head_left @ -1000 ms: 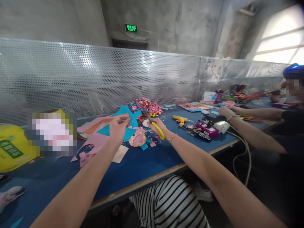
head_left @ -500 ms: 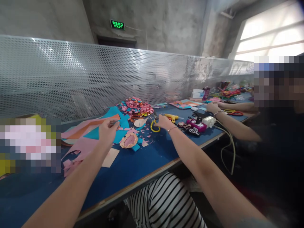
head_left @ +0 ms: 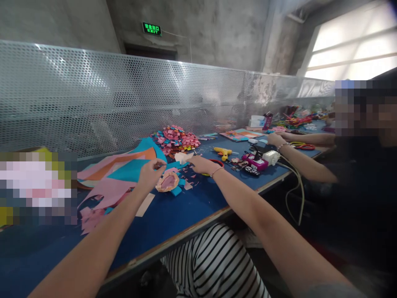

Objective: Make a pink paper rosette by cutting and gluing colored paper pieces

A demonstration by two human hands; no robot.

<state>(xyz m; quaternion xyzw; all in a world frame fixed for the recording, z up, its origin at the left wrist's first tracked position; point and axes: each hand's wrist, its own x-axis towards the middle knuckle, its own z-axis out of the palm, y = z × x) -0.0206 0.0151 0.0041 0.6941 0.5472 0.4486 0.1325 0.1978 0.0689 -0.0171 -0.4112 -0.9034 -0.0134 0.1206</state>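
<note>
My left hand point(head_left: 151, 173) is closed, thumb and fingertips pinched together just above the felt pieces; what is between them is too small to make out. To its right my right hand point(head_left: 203, 165) points left with its fingers drawn together, at the end of a blue strip point(head_left: 177, 165). Whether it grips that strip I cannot tell. Scissors point(head_left: 214, 162) with yellow and red handles lie partly hidden behind my right hand. Below the hands is a round peach-rimmed piece with a pink middle point(head_left: 168, 182), beside a folded blue piece point(head_left: 176, 191).
Pink, orange and blue sheets point(head_left: 124, 167) lie left. Behind is a heap of small coloured pieces point(head_left: 176, 138). A yellow glue gun point(head_left: 223, 153) and purple power strip point(head_left: 256, 161) are to the right, near a co-worker's hands point(head_left: 274, 140). A perforated metal screen point(head_left: 139, 95) backs the table.
My right hand has shifted left, away from the yellow scissor handle, toward the blue strip. My left hand has moved slightly right and down, closer to it.
</note>
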